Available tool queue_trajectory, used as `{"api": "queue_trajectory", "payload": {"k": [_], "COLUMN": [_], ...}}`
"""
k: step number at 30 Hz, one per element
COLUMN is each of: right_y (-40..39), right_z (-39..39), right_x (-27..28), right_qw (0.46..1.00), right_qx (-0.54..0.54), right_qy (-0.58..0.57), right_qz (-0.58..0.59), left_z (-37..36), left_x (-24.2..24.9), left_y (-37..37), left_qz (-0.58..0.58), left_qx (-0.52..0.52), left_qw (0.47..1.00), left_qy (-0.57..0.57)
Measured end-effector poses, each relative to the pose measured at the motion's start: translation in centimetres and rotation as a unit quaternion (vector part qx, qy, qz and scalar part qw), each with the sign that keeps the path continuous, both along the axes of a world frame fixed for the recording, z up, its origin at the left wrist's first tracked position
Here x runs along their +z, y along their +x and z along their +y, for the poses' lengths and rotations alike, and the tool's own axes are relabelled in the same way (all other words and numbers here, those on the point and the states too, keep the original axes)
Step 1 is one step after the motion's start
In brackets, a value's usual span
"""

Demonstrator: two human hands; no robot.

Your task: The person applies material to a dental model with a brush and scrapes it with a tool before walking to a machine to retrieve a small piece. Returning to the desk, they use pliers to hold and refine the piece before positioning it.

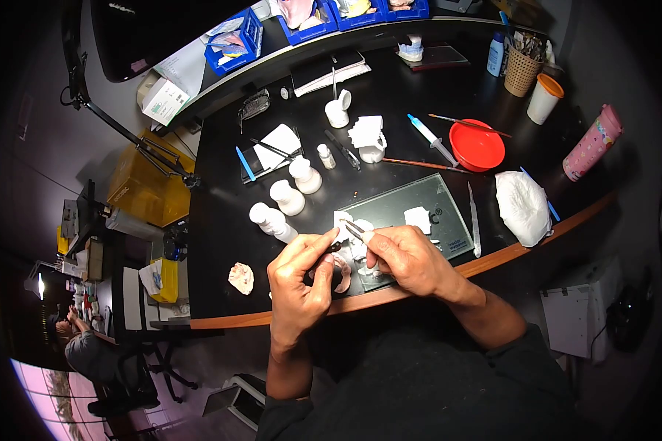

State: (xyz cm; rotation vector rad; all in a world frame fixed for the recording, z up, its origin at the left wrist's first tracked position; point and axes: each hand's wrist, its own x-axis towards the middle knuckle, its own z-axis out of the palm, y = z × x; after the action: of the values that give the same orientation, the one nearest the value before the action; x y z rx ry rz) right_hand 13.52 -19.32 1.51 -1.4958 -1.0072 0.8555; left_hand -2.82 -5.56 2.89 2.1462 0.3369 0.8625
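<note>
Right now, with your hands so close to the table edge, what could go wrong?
The left hand pinches a small dark piece near the black table's front edge; if it slips, it might fall to the floor. The right hand holds a thin tool with its tip very close to the left fingers, so a slip could poke them. The white bottles stand just beyond the left hand and might get knocked over.

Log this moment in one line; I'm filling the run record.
left hand: pinching small dark piece | right hand: holding thin tool | glass slab beneath
</note>
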Motion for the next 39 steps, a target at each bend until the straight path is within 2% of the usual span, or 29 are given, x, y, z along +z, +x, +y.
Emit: {"api": "queue_trajectory", "payload": {"k": [7, 13, 19, 25, 31, 34, 35, 36, 38, 39], "right_y": [-0.1, -0.1, -0.3, -0.1, 0.4, 1.4, 2.1, 2.5, 4.3, 5.0], "right_z": [0.0, -0.1, 0.0, -0.2, -1.2, -2.3, -2.7, -3.0, -3.4, -3.8], "right_x": [0.1, -0.1, 0.2, 0.1, 1.1, 2.4, 1.7, 2.2, 0.9, 0.9], "right_qw": [1.000, 0.999, 1.000, 0.999, 0.996, 0.984, 0.979, 0.976, 0.949, 0.943], "right_qx": [-0.007, 0.012, 0.007, 0.020, 0.012, -0.043, -0.071, -0.101, -0.142, -0.151], "right_qy": [0.015, 0.024, 0.003, 0.032, -0.025, -0.061, -0.025, -0.043, 0.025, 0.009], "right_qz": [-0.010, 0.034, 0.021, 0.009, -0.087, -0.164, -0.192, -0.187, -0.281, -0.298], "left_z": [0.0, 0.0, -0.1, -0.1, -0.2, -0.3, -0.3, -0.3, -0.3, -0.4], "left_x": [0.0, 0.0, 0.0, 0.1, 0.4, 0.8, 0.8, 0.7, 0.7, 0.7], "left_y": [0.0, 0.0, -0.1, -0.3, -0.2, -0.4, -0.4, -0.4, -0.3, -0.2], "left_qz": [-0.003, -0.003, -0.006, 0.001, -0.009, 0.002, 0.005, 0.008, 0.005, 0.003], "left_qx": [0.003, 0.004, 0.004, 0.000, 0.009, 0.019, 0.020, 0.021, 0.015, 0.013], "left_qw": [1.000, 1.000, 1.000, 1.000, 1.000, 0.999, 0.999, 0.999, 0.999, 0.999], "left_qy": [-0.002, -0.004, -0.005, -0.009, 0.001, 0.027, 0.031, 0.035, 0.036, 0.037]}}
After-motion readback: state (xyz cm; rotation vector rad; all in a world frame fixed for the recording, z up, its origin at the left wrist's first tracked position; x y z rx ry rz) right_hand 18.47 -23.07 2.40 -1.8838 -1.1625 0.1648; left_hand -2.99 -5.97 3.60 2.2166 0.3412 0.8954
